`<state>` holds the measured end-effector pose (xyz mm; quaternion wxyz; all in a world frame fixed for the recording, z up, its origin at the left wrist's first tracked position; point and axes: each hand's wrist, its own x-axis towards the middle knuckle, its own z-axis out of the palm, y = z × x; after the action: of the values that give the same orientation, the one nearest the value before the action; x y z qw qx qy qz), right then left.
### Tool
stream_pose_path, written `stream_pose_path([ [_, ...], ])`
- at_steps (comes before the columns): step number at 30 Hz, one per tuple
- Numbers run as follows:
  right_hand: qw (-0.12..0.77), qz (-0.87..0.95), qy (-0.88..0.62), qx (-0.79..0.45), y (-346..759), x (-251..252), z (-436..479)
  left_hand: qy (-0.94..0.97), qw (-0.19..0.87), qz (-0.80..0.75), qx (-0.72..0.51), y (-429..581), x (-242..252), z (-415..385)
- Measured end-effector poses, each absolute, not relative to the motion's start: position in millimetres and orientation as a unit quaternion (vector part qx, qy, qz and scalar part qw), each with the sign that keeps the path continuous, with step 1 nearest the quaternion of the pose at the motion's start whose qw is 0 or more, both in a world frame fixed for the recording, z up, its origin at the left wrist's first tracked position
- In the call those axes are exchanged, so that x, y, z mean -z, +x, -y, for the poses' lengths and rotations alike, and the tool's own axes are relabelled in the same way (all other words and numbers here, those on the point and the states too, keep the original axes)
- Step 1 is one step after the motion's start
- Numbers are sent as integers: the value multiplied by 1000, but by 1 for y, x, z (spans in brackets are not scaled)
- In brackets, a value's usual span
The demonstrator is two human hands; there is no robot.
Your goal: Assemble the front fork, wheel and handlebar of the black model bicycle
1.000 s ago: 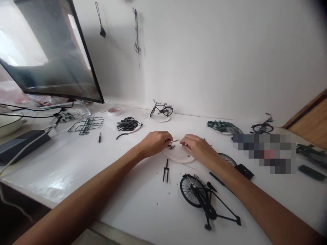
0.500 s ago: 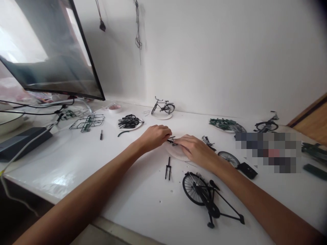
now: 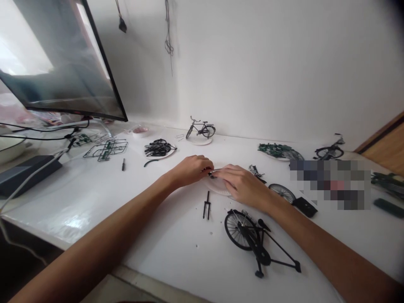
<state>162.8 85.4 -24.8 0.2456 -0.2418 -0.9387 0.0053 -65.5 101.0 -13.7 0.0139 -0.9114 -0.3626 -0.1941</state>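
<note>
Small black bicycle part [image 3: 211,173] sits between the fingertips of both hands, above a white paper plate [image 3: 217,190]. Left hand [image 3: 192,170]: fingers curled and pressed together, pinching the part at its left end. Right hand [image 3: 241,184]: fingers lying close together and meeting the part from the right. Those fingers partly hide the contact, so a pinch on that side cannot be confirmed. A thin metal pin [image 3: 218,170] extends from the part toward the right hand. The two hands are almost touching.

Items on the white desk [image 3: 94,202] near the plate: a black bicycle fork [image 3: 206,205] just below it, and a partly built model bicycle [image 3: 249,240] lying flat below the right wrist. A loose spoked wheel [image 3: 282,192] and a small black box [image 3: 304,207] lie just beyond the right forearm.

Farther off, a finished model bicycle [image 3: 201,131] stands on a plate by the wall. A plate of black parts [image 3: 159,148] lies left of it, and a plate of green parts [image 3: 276,150] lies right of it. A plastic parts frame [image 3: 105,150] and a small screwdriver [image 3: 123,164] lie to the left, below a monitor [image 3: 63,63]. A pixelated patch covers part of the desk at right.
</note>
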Motion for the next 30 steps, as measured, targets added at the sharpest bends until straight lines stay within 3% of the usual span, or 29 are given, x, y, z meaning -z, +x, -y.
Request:
stream_pose_path([
  [30, 261, 930, -254, -43, 149, 23, -99, -890, 67, 400, 206, -56, 7, -95],
])
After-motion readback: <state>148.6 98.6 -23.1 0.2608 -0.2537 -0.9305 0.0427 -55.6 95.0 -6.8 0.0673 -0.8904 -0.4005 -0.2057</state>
